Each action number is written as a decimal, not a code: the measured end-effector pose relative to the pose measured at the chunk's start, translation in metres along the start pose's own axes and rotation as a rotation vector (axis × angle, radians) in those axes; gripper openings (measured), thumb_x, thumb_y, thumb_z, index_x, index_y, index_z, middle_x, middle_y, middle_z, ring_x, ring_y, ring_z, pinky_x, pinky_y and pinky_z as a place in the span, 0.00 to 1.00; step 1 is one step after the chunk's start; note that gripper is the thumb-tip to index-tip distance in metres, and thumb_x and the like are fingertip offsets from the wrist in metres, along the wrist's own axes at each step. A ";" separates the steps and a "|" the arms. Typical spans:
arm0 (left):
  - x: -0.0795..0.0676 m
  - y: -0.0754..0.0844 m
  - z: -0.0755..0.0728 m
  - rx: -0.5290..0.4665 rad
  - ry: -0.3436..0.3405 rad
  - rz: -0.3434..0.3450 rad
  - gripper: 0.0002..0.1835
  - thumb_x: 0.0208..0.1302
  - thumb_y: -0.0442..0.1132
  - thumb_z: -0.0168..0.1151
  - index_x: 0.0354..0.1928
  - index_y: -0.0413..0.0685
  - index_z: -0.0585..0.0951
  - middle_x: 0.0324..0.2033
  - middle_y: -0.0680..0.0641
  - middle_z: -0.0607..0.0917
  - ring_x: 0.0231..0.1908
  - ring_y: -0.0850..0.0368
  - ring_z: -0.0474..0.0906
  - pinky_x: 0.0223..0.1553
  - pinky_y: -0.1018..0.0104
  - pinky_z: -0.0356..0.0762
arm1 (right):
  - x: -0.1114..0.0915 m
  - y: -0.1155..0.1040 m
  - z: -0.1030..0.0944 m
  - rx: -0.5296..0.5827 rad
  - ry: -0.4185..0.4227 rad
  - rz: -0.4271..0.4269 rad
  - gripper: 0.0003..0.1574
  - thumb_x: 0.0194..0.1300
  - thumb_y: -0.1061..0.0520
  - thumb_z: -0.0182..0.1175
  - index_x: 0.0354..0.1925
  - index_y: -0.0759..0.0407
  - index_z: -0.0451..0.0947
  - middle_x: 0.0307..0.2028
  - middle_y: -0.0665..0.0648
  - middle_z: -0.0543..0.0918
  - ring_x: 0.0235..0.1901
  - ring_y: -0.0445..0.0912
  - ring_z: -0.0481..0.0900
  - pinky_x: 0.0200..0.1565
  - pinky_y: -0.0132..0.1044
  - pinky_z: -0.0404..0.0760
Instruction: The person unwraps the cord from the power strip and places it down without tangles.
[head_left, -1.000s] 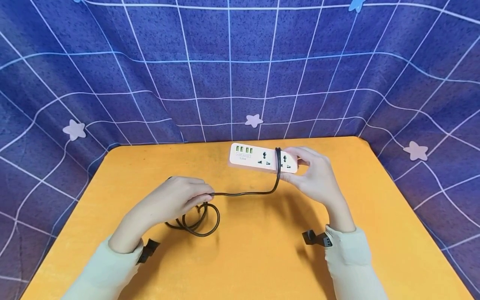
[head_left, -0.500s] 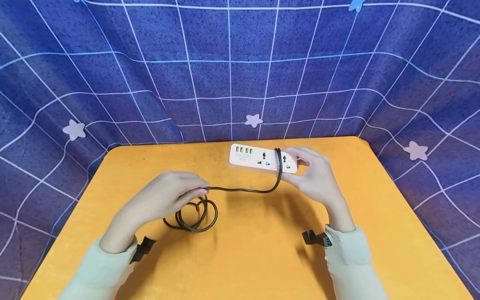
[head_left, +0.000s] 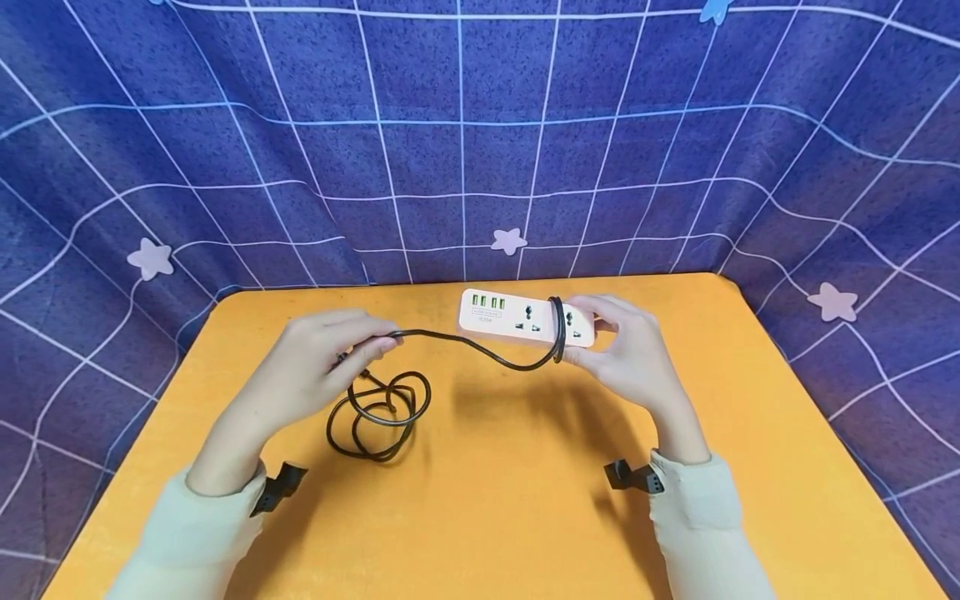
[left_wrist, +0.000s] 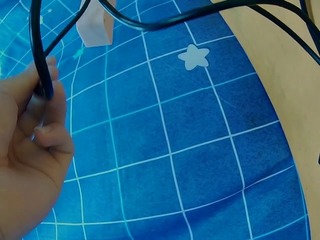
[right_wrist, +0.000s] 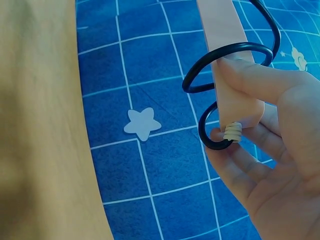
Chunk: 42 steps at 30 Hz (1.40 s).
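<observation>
A white power strip (head_left: 498,317), with green USB ports and two outlets facing the head camera, is held up over the table. My right hand (head_left: 633,350) grips its right end between thumb and fingers. The black cord (right_wrist: 227,50) loops round the strip near that end; in the right wrist view it leaves through a ribbed collar (right_wrist: 233,132). From there it sags across to my left hand (head_left: 318,358), which pinches it between thumb and fingertips. Below the left hand, the rest of the cord hangs in loose coils (head_left: 382,417).
An orange-yellow tabletop (head_left: 480,517) lies below both hands. Behind it hangs a blue grid-patterned curtain (head_left: 420,158) with pale stars (head_left: 508,242). Each sleeve cuff carries a small black wrist mount, left (head_left: 279,487) and right (head_left: 633,477).
My left hand has moved up and a little left, drawing its end of the cord higher. The cord's coils have shifted shape. My right hand and the power strip stay almost still.
</observation>
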<state>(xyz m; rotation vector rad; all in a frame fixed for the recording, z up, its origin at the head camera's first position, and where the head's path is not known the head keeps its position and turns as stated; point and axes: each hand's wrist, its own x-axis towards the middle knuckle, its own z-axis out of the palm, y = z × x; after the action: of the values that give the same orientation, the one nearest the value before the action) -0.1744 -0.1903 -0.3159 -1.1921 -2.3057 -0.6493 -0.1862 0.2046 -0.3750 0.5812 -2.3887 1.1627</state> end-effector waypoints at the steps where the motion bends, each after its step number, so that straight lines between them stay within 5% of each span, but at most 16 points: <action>1: 0.001 0.001 -0.001 0.000 0.023 -0.004 0.09 0.71 0.34 0.69 0.49 0.52 0.90 0.31 0.59 0.83 0.29 0.66 0.72 0.33 0.73 0.70 | 0.000 0.000 0.000 0.000 -0.001 0.000 0.35 0.50 0.61 0.85 0.58 0.56 0.87 0.48 0.50 0.89 0.47 0.43 0.85 0.51 0.28 0.83; 17: 0.027 0.006 -0.017 0.049 0.222 0.025 0.14 0.62 0.25 0.73 0.48 0.44 0.91 0.28 0.53 0.82 0.24 0.62 0.68 0.27 0.72 0.62 | -0.001 -0.002 0.001 -0.004 -0.026 0.022 0.38 0.48 0.58 0.87 0.58 0.54 0.87 0.48 0.49 0.89 0.45 0.43 0.85 0.49 0.33 0.84; 29: 0.054 -0.005 -0.025 0.106 0.266 -0.060 0.07 0.75 0.34 0.67 0.48 0.43 0.91 0.28 0.50 0.85 0.26 0.63 0.68 0.29 0.74 0.61 | -0.002 -0.004 0.002 -0.002 -0.070 0.037 0.36 0.50 0.56 0.87 0.57 0.51 0.87 0.52 0.45 0.88 0.45 0.39 0.84 0.49 0.34 0.83; 36: 0.066 -0.013 -0.027 0.129 0.304 -0.106 0.09 0.79 0.39 0.63 0.48 0.43 0.90 0.29 0.48 0.86 0.26 0.63 0.69 0.29 0.73 0.61 | -0.001 -0.005 0.004 0.014 -0.095 0.031 0.35 0.49 0.56 0.87 0.56 0.49 0.87 0.53 0.44 0.87 0.46 0.40 0.84 0.51 0.43 0.85; 42: 0.078 -0.020 -0.028 0.133 0.353 -0.122 0.11 0.80 0.41 0.62 0.47 0.43 0.91 0.29 0.46 0.87 0.27 0.61 0.71 0.31 0.72 0.61 | -0.001 -0.004 0.005 0.022 -0.103 0.017 0.35 0.50 0.56 0.87 0.56 0.49 0.87 0.53 0.44 0.87 0.46 0.40 0.84 0.50 0.34 0.83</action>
<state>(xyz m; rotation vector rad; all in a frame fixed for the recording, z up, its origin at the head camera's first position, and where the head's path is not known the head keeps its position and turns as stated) -0.2260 -0.1695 -0.2517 -0.8076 -2.0953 -0.6770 -0.1841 0.1983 -0.3755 0.6437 -2.4738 1.1950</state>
